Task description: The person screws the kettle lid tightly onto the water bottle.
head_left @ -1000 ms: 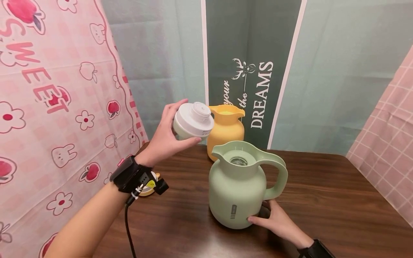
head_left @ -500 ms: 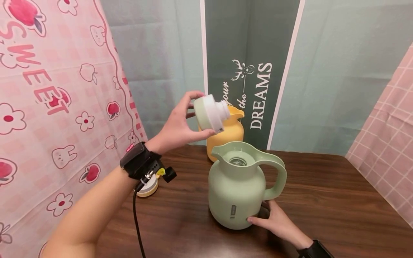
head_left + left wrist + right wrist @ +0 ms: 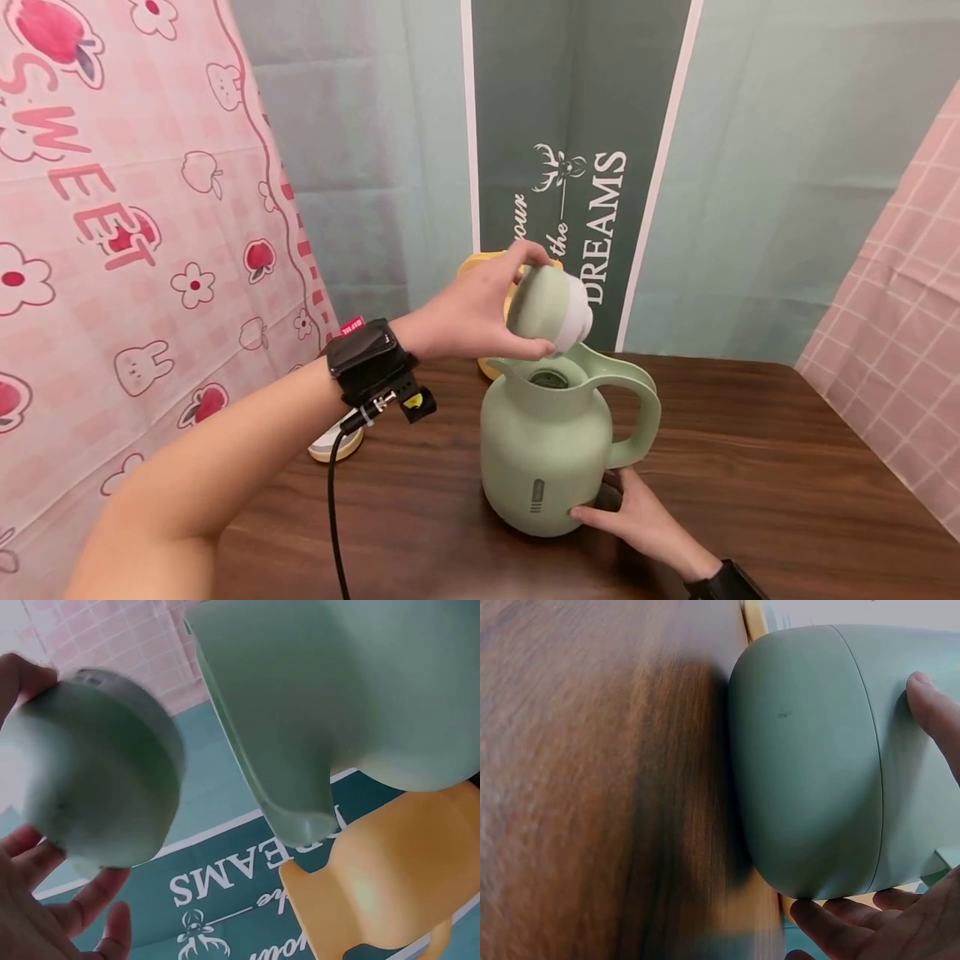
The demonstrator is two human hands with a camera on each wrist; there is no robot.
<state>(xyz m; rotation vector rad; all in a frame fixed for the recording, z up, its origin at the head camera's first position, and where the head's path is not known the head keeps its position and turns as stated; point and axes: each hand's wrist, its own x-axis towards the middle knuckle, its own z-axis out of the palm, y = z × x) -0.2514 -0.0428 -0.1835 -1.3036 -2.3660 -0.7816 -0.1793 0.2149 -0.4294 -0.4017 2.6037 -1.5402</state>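
Observation:
My left hand (image 3: 480,312) grips a pale green and white screw lid (image 3: 543,304), with the thumb on the near side and the fingers over the far side. It is tilted, its white narrow end pointing right and down, just above the mouth of a green thermos jug (image 3: 543,450). The jug stands upright, its handle to the right and the round opening inside its spout bare. My right hand (image 3: 641,517) holds the jug low on its right side below the handle. In the right wrist view the thumb (image 3: 934,712) and the fingers lie on opposite sides of it.
Behind the green jug stands a yellow jug (image 3: 405,877), mostly hidden in the head view. A round yellow-edged object (image 3: 341,446) lies on the wooden table (image 3: 750,467) at left, under the wrist strap's cable. Printed cloths hang around the table.
The left hand has carried the lid to the right and down over the green jug, turning its white end from upward to right and downward. The right hand and jug stay put.

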